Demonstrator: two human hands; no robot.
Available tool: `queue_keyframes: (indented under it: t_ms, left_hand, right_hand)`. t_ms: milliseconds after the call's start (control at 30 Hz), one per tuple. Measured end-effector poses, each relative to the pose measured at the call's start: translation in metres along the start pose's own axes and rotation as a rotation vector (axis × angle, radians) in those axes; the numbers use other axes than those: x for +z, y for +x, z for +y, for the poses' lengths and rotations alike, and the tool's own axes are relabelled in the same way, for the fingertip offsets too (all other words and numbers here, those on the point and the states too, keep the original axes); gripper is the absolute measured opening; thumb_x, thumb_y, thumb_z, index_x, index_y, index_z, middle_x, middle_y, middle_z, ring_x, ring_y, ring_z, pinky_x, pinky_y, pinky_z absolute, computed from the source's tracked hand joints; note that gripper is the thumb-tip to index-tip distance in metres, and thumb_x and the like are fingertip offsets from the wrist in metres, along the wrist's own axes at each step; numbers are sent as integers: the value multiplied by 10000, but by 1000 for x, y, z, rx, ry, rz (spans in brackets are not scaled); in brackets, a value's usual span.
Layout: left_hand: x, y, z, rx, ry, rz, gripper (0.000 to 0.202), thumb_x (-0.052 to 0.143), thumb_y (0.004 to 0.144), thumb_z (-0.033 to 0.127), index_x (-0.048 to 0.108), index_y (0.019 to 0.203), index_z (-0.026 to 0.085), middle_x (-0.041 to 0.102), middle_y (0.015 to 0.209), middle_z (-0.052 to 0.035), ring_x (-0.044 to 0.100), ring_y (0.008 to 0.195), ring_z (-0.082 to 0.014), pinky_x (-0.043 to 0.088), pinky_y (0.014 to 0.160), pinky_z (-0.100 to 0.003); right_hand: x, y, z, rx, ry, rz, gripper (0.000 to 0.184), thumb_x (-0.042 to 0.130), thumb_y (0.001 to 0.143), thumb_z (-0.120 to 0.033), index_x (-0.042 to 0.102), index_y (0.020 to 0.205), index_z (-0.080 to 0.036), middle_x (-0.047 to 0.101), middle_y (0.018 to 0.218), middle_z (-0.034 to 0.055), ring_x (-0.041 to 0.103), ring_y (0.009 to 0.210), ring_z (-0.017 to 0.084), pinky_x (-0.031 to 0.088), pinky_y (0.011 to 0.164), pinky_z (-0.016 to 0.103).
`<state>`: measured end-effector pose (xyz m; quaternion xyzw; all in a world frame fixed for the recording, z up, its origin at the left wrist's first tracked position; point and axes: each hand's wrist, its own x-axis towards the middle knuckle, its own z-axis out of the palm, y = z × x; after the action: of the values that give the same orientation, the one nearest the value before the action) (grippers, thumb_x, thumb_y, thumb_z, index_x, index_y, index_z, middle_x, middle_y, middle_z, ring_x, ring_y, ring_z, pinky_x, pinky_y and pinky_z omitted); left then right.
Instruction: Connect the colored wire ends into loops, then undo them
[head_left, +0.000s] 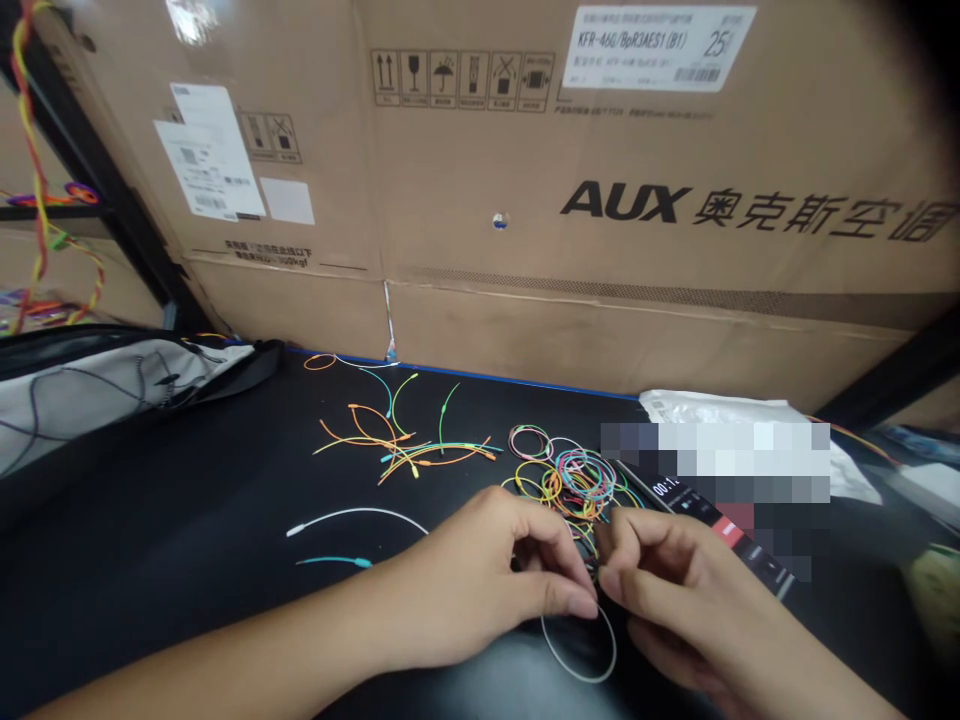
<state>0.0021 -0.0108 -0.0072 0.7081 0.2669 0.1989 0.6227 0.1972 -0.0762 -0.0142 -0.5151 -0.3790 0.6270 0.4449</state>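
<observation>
Dim indoor light, soft glare on the black tabletop [495, 690], bowed edges, darkened upper-right corner.

The person's bare forearms, the left forearm [225, 645] and the right forearm [795, 665], lead to a slender left hand [480, 580] and right hand [664, 580], with smooth skin and short, neatly trimmed fingernails [581, 605].

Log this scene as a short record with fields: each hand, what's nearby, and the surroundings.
Left hand: fingertips pinch the top of a white cord loop
Right hand: fingertips pinch the same loop, beside the left hand's
Nearby: tangle of coloured cord loops; loose orange and green cords; straight white cord; teal cord
Surroundings: black tabletop; phone with timer display; grey bag; AUX cardboard carton
</observation>
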Motion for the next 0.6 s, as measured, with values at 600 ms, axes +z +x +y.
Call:
queue_keyframes:
  t_ms: [600]
  left_hand:
    - [-1, 3, -2, 1, -123, 107, 150, 877, 738, 252, 787, 796, 146, 705, 743, -5, 622, 732, -134, 489, 729, -261]
  right_hand:
    - [5, -2, -2, 11, 7, -37, 588, 952, 616, -522, 473, 596, -182, 405, 517, -120, 199, 329, -42, 96, 324, 121]
